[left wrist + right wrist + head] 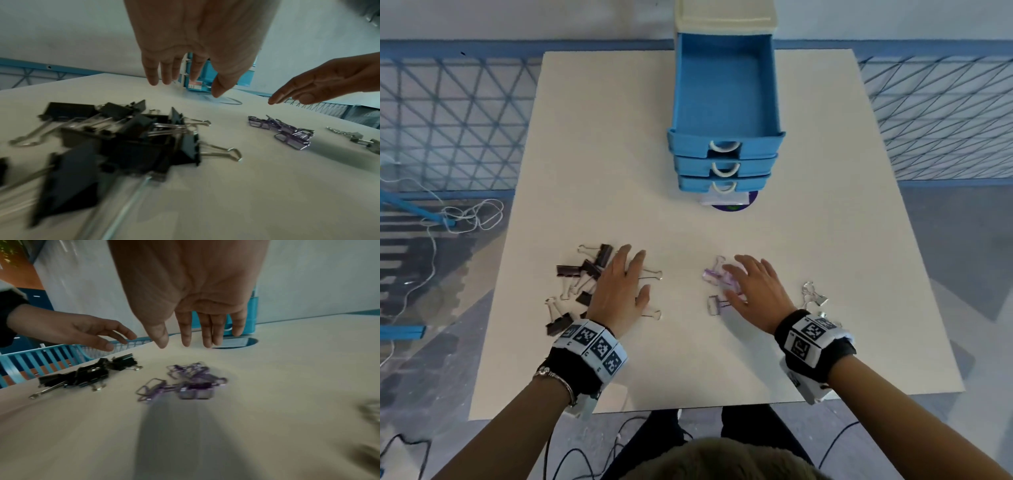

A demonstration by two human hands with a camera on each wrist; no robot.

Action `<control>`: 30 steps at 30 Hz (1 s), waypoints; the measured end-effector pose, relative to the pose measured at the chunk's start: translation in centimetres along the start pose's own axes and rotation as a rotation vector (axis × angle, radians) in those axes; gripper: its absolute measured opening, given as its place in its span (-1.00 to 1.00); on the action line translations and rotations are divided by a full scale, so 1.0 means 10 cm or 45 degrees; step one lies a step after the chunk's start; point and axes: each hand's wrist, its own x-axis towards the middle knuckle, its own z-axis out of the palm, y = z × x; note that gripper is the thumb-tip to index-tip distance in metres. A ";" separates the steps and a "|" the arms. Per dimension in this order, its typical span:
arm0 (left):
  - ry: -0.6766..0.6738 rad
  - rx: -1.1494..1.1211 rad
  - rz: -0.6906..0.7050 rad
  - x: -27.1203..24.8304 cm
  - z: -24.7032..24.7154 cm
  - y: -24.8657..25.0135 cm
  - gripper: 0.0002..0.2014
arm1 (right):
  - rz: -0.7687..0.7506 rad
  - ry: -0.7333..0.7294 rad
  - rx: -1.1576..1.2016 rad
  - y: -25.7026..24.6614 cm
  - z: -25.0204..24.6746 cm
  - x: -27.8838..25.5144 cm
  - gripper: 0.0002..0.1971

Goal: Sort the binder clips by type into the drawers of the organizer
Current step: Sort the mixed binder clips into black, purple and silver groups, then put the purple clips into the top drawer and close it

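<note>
A pile of black binder clips (582, 281) (127, 138) (86, 374) lies at the table's near left. My left hand (621, 291) (191, 78) hovers over its right side, fingers straight, holding nothing. Several purple clips (717, 277) (287, 133) (185, 382) lie in the middle. Above them my right hand (753, 291) (197, 335) floats flat and empty. Silver clips (815, 296) (362, 140) sit to its right. The blue organizer (726, 102) stands at the far edge with its top drawer (724, 89) pulled out and empty.
The white table (688, 219) ends just ahead of my body; two lower drawers (722, 174) are closed. A purple disc (732, 205) lies under the organizer's front. Blue mesh fencing (455, 120) flanks the table, and cables (465, 216) lie on the floor at left.
</note>
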 end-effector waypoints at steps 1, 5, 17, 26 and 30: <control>-0.009 -0.014 -0.005 0.02 0.02 0.10 -0.46 | 0.023 0.006 0.019 0.13 -0.07 -0.05 -0.46; -0.067 -0.086 -0.061 0.07 0.12 0.45 -0.48 | 0.124 0.023 0.018 0.64 -0.29 -0.22 -0.60; -0.112 -0.136 0.017 -0.08 0.63 1.07 -0.56 | 0.232 0.084 0.062 1.61 -0.47 -0.78 -0.64; -0.226 -0.016 -0.042 -0.11 0.76 1.14 -0.66 | 0.319 0.074 0.038 1.73 -0.37 -1.13 -0.48; -0.254 0.001 -0.026 -0.08 0.77 1.11 -0.70 | 0.393 0.025 0.003 1.75 -0.29 -1.30 -0.34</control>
